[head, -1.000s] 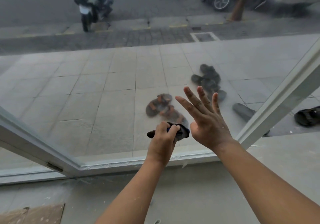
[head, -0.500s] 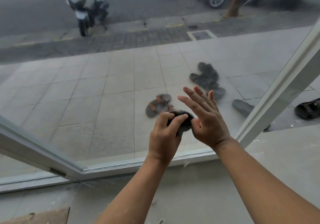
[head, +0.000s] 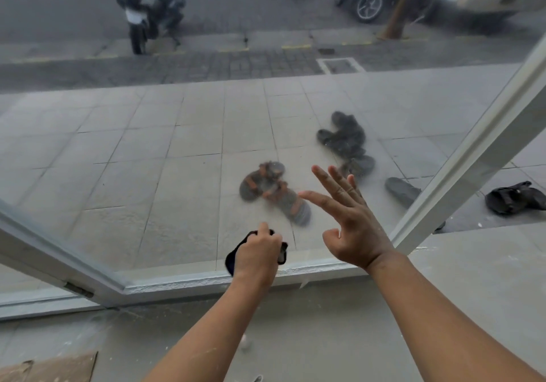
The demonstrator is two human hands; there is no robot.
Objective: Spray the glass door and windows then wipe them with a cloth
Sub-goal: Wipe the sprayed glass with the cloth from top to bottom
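A large glass pane [head: 177, 151] in a white frame [head: 206, 281] fills the view; its surface looks hazy and streaked. My left hand [head: 258, 254] grips a dark cloth [head: 232, 259] and holds it against the glass just above the bottom frame rail. My right hand [head: 351, 222] is to the right and a little higher, fingers spread and straight, palm toward the glass. No spray bottle is in view.
A white upright frame bar [head: 472, 157] slants up on the right. Beyond the glass lie several sandals [head: 274, 192] on a tiled walkway, with parked scooters [head: 144, 6] on the street. A piece of cardboard [head: 56, 367] lies on the dusty floor at lower left.
My left hand has moved the cloth down and left, from beside my right palm to near the bottom rail. My right hand stays spread near the glass.
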